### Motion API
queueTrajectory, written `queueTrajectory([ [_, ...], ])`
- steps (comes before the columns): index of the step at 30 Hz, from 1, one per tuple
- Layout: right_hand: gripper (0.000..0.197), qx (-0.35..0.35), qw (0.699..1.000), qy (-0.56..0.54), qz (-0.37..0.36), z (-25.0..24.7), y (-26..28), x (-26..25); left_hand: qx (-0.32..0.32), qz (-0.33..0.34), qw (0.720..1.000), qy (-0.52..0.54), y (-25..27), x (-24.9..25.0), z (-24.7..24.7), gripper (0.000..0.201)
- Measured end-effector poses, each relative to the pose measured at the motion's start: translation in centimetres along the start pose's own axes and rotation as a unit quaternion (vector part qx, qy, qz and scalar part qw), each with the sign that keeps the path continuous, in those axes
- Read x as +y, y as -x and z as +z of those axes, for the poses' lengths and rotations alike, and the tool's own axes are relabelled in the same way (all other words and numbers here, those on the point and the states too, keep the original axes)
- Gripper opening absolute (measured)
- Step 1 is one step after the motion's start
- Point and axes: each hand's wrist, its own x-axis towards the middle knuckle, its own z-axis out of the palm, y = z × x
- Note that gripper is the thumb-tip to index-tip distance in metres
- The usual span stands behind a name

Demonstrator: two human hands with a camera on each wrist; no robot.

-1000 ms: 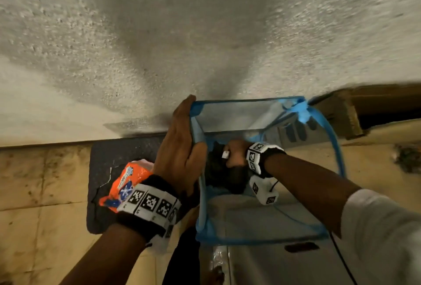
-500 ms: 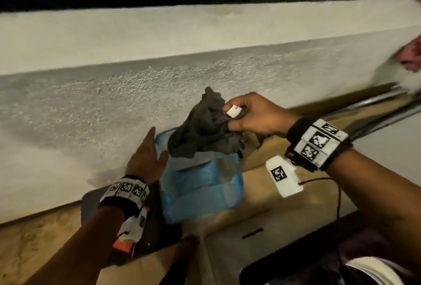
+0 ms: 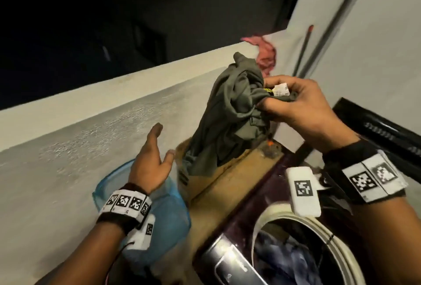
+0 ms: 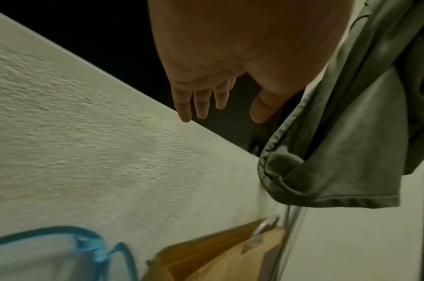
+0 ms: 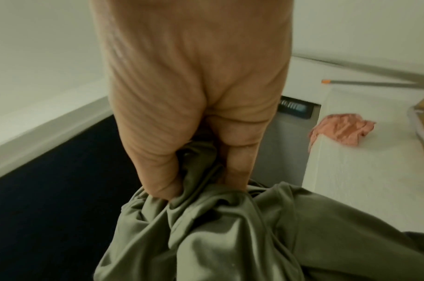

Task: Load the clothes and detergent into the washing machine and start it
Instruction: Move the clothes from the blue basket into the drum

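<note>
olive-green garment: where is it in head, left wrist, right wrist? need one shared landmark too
Head: olive-green garment upper centre, gripped by the right hand.
Left wrist: right side, hanging beyond the left hand, which holds nothing.
Right wrist: bottom centre, bunched below the fingers.
Shared landmark: textured white wall, which shows in all three views.

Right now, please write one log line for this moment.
right hand: grips crumpled olive-green cloth garment | left hand: open, above blue mesh laundry basket | top-loading washing machine drum: open, dark clothes inside
</note>
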Motion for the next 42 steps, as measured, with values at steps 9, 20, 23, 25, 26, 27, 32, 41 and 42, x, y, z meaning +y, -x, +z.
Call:
queueTrajectory([
  [9, 0.023, 0.198, 0.98, 0.003, 0.015, -13.3, 14.6, -1.9, -0.121, 0.108, 0.987, 0.019, 2.3, 11.7, 8.2, 0.077],
  [20, 0.022, 0.281, 0.95, -0.025, 0.135, -15.9, 25.8, 10.5, -0.267, 0.172, 0.948, -0.018, 8.2, 17.6, 15.0, 0.071],
  [23, 0.021, 0.285, 0.944, -0.025, 0.165, -15.6, 26.9, 13.2, -0.288, 0.173, 0.941, -0.032, 8.6, 18.1, 15.8, 0.069],
  [25, 0.021, 0.286, 0.94, 0.004, 0.184, -15.7, 27.4, 14.4, -0.294, 0.178, 0.938, -0.035, 8.7, 18.6, 16.4, 0.067],
  [26, 0.023, 0.284, 0.939, 0.019, 0.19, -15.7, 27.5, 14.8, -0.299, 0.178, 0.937, -0.036, 8.7, 18.8, 16.7, 0.067],
  [27, 0.024, 0.282, 0.939, 0.036, 0.194, -15.7, 27.7, 15.2, -0.304, 0.181, 0.935, -0.037, 8.5, 18.9, 16.9, 0.066],
  [32, 0.032, 0.284, 0.926, 0.053, 0.241, -16.0, 28.5, 16.1, -0.336, 0.215, 0.917, -0.02, 6.9, 19.6, 18.4, 0.064],
  [41, 0.02, 0.325, 0.901, 0.13, 0.257, -14.7, 30.6, 15.3, -0.366, 0.255, 0.895, 0.003, 4.7, 20.1, 19.8, 0.061],
  [42, 0.019, 0.33, 0.898, 0.131, 0.258, -14.5, 30.9, 15.2, -0.371, 0.257, 0.892, 0.006, 4.7, 20.0, 20.0, 0.061],
])
